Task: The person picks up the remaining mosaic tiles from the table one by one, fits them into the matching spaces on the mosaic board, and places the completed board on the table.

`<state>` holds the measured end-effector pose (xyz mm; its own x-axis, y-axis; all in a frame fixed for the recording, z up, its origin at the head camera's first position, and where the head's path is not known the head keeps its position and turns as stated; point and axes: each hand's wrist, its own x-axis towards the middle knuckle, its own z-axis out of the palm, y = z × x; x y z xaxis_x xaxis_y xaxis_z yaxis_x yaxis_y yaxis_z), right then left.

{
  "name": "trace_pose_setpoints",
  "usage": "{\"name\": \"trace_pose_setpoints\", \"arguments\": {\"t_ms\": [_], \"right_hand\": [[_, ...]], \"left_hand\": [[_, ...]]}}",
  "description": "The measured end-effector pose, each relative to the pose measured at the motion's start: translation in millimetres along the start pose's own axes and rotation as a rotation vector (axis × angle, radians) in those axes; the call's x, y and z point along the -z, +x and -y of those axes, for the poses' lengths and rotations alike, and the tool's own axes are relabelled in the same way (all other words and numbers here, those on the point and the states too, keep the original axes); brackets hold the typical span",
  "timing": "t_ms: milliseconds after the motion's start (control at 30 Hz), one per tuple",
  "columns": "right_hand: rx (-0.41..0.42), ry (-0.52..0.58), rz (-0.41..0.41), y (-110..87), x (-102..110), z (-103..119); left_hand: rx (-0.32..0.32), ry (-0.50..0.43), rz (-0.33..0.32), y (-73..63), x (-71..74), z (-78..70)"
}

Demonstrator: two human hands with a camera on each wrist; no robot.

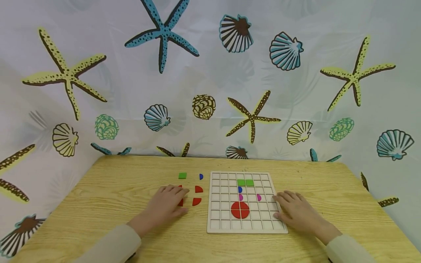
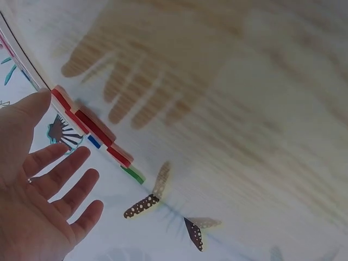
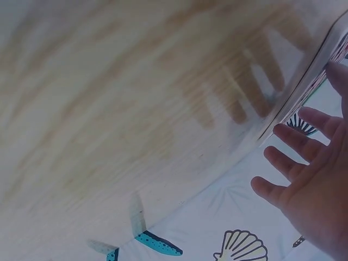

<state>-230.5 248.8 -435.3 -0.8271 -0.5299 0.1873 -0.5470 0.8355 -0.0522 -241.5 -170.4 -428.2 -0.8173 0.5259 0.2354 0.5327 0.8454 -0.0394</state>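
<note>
White board (image 1: 251, 197), ruled in squares, is set flat on the wood-grain table (image 1: 112, 182) (clock centred on board, head view; 12 = far edge). On it are laid: 2 green squares (image 1: 241, 182), side by side, approx. 12; blue half-disc (image 1: 240, 190) at 11; pink half-discs (image 1: 259, 197), one nr 10, one btwn 2 & 3; red disc (image 1: 242, 212), made up of 4 qtrs, btwn 7 & 8.

Off the board, loose pcs are grouped twd 9–10: loose green sq. (image 1: 182, 175) and loose blue half (image 1: 201, 176) nr 10, red qtrs (image 1: 198, 189) btwn 9 & 10. Two of these qtrs are seen whole; two more are partly covered in head view by L hand (image 1: 166, 204), which is held at 9. Its fingers are spread apart in L wrist view, lightly bent; a dim reflection is thrown on the table, clear of the hand. Whether any qtr is touched can't be told.

R hand (image 1: 297, 212) is held just past 3, fingers likewise apart, lightly bent, thumb & index tips seen against the board's edge; contact can't be told. Both wrists are covered by pale sleeves (image 1: 113, 243). Beyond the table, at 12, white cloth (image 1: 210, 142) is hung, printed w/ starfish & shells.
</note>
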Motion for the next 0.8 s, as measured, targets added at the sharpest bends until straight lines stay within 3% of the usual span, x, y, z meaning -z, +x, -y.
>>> {"name": "trace_pose_setpoints", "arguments": {"t_ms": [433, 800], "right_hand": [[-0.039, 0.031, 0.046, 2.2, -3.7, 0.7], [-0.011, 0.027, 0.020, 2.6, -5.7, -0.5]], "left_hand": [[-0.066, -0.029, -0.043, 13.5, -8.1, -5.4], [-0.096, -0.011, -0.096, 20.3, -15.0, -5.5]]}}
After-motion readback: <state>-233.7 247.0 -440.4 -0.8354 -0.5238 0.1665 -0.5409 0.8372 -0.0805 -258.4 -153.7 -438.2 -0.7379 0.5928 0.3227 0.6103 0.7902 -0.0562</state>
